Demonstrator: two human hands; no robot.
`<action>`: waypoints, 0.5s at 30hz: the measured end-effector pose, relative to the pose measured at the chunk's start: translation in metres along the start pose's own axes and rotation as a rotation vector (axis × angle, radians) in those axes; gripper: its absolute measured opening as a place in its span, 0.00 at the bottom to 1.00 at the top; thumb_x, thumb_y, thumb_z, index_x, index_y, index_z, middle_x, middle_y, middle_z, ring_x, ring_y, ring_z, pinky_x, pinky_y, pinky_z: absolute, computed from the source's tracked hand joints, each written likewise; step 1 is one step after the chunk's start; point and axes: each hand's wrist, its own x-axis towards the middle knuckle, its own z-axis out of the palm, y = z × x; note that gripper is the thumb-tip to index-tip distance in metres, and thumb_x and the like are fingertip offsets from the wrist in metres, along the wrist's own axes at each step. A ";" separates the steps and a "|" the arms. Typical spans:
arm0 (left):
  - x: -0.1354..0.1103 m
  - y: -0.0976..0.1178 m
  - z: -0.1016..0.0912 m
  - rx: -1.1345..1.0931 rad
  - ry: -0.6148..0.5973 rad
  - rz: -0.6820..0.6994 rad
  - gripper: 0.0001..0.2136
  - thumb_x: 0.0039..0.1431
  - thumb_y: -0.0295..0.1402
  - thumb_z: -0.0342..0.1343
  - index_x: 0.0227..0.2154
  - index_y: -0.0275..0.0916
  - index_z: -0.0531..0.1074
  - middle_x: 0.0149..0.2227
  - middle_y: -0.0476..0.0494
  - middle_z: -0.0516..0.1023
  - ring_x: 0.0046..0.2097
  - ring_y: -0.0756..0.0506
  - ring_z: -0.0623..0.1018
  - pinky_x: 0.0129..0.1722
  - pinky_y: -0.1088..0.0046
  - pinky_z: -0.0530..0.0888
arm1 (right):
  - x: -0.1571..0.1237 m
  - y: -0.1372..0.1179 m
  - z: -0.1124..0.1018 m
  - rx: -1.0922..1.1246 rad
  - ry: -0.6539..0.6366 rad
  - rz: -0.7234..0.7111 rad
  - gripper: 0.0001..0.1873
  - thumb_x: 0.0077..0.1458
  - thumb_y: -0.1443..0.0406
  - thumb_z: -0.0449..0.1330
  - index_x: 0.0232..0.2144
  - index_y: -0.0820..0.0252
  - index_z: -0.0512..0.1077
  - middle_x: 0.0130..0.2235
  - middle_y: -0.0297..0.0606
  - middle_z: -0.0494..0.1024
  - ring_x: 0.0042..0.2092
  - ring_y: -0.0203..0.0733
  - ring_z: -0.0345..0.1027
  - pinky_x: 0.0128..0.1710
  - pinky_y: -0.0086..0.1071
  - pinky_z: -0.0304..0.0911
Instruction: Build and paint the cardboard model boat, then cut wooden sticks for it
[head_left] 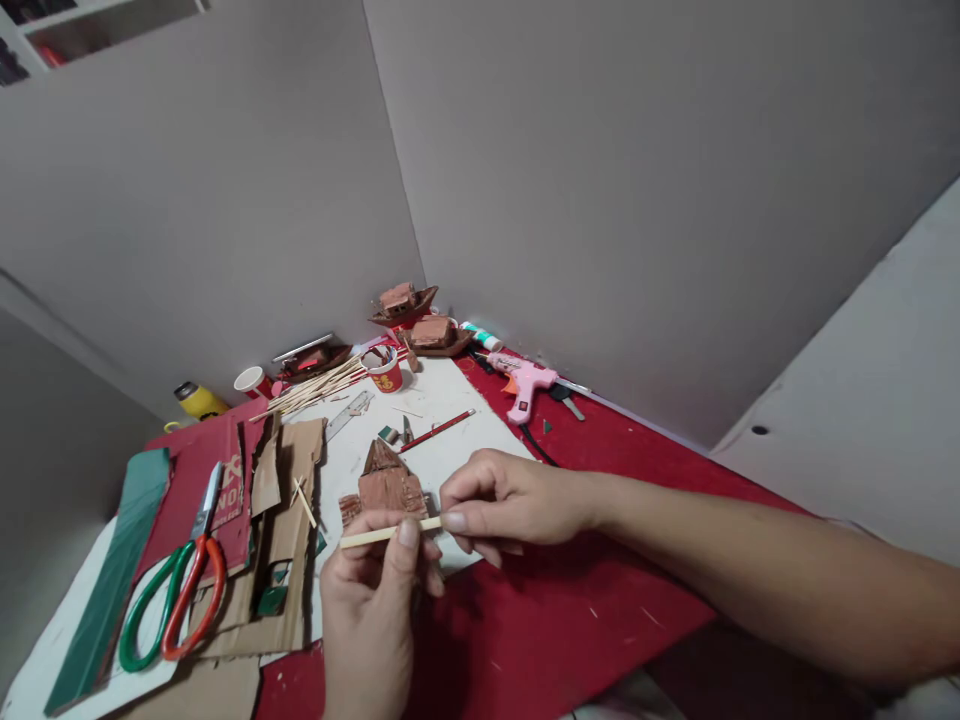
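A thin pale wooden stick [375,536] is held level between both hands. My left hand [371,600] comes up from below and pinches the stick near its middle with thumb and fingers. My right hand [502,500] reaches in from the right and pinches the stick's right end. Just behind the stick lies a small brown cardboard boat model [386,485] on the white sheet [442,400].
Scissors with a green and a red handle [176,590] lie on cardboard scraps [281,520] at the left. A pink glue gun [525,385], a red pencil [439,430], a paper cup [384,370], a bundle of sticks [315,390] and two finished boats [420,320] sit farther back on the red table [585,600].
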 end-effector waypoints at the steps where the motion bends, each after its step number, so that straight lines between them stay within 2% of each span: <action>1: 0.000 0.000 0.000 0.013 0.001 0.029 0.10 0.54 0.40 0.62 0.30 0.38 0.72 0.23 0.50 0.75 0.22 0.52 0.72 0.23 0.78 0.70 | 0.000 -0.001 0.000 -0.031 0.005 -0.024 0.23 0.59 0.50 0.54 0.24 0.64 0.67 0.16 0.26 0.63 0.17 0.26 0.54 0.16 0.20 0.50; 9: -0.007 0.009 0.005 0.172 0.071 0.270 0.09 0.53 0.38 0.62 0.26 0.38 0.73 0.22 0.51 0.72 0.22 0.52 0.72 0.23 0.79 0.70 | 0.004 0.005 0.007 -0.151 0.066 -0.147 0.25 0.59 0.51 0.54 0.19 0.63 0.64 0.17 0.28 0.64 0.19 0.27 0.55 0.19 0.21 0.52; 12: -0.009 0.008 0.003 0.138 0.072 0.261 0.08 0.53 0.37 0.63 0.26 0.37 0.74 0.22 0.51 0.73 0.23 0.52 0.72 0.23 0.79 0.71 | 0.003 0.007 0.014 -0.141 0.054 -0.138 0.26 0.59 0.48 0.52 0.21 0.63 0.64 0.17 0.28 0.64 0.19 0.28 0.55 0.20 0.22 0.53; 15: -0.005 0.008 -0.003 0.005 0.061 0.200 0.05 0.54 0.35 0.62 0.31 0.39 0.74 0.22 0.53 0.74 0.22 0.53 0.72 0.23 0.79 0.71 | 0.002 0.005 0.020 -0.121 0.057 -0.139 0.27 0.59 0.46 0.51 0.22 0.63 0.65 0.18 0.29 0.65 0.19 0.29 0.57 0.21 0.23 0.54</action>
